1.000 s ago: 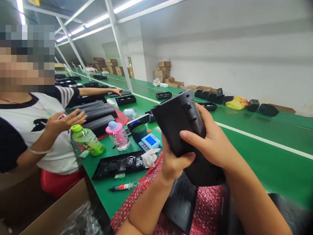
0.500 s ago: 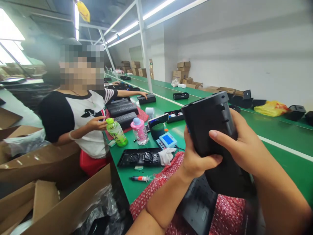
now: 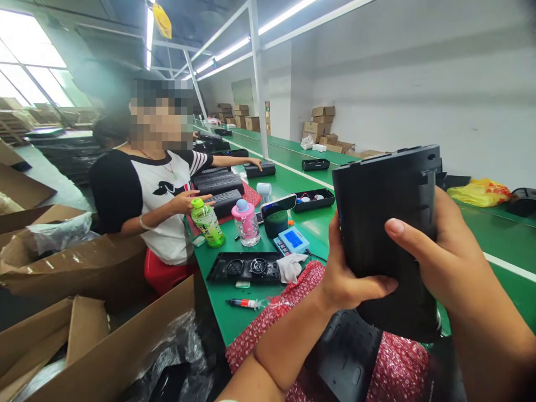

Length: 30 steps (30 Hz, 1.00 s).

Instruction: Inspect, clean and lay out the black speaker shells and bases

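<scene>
Both hands grip a black plastic housing point(image 3: 372, 218), raised and tilted above the bench. My left hand point(image 3: 345, 282) holds its near left side, with the thumb across the broad face. My right hand point(image 3: 439, 251) is wrapped round the right side, its thumb pressed on the same face. Along the housing's right edge run small slots and a hole; its far side is hidden. Below my hands, a second black plastic part point(image 3: 345, 354) lies on red bubble wrap point(image 3: 400, 363), partly covered by my left forearm.
A black panel with round grilles point(image 3: 247, 268), a syringe point(image 3: 243, 303), a blue device point(image 3: 293, 240), a pink-topped bottle point(image 3: 247, 223) and a green bottle point(image 3: 208, 223) stand left on the green bench point(image 3: 218, 318). A co-worker point(image 3: 146, 184) sits beyond; an open carton point(image 3: 125, 335) is lower left.
The housing and both hands have shifted right in view, and the housing stands a little more upright. The background has also slid right as the camera turned. My grip looks the same.
</scene>
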Each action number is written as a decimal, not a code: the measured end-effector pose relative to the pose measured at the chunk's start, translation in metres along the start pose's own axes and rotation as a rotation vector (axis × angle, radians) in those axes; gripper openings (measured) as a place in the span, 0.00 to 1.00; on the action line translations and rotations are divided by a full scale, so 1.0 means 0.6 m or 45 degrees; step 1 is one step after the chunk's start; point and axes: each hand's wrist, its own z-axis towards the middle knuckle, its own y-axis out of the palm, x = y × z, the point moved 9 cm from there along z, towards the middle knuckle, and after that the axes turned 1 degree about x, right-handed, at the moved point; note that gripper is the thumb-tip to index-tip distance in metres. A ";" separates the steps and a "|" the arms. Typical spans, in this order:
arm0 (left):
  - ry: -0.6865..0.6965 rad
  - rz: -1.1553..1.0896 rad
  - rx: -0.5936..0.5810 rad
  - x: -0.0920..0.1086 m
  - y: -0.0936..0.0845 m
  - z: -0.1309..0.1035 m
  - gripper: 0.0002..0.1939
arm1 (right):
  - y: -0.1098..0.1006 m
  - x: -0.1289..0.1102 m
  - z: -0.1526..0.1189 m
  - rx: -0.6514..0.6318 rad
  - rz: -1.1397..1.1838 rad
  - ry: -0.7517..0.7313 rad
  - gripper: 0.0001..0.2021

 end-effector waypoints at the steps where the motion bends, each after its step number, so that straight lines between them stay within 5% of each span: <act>1: -0.006 -0.004 0.015 0.000 -0.001 -0.002 0.63 | 0.001 -0.005 0.000 0.003 0.000 -0.009 0.33; 14: 0.031 -0.008 0.108 0.008 -0.017 0.005 0.57 | 0.014 0.007 0.009 0.000 0.103 0.051 0.40; 30: 0.255 0.268 0.198 0.025 -0.046 0.020 0.48 | 0.048 0.039 0.033 -0.135 0.492 0.120 0.34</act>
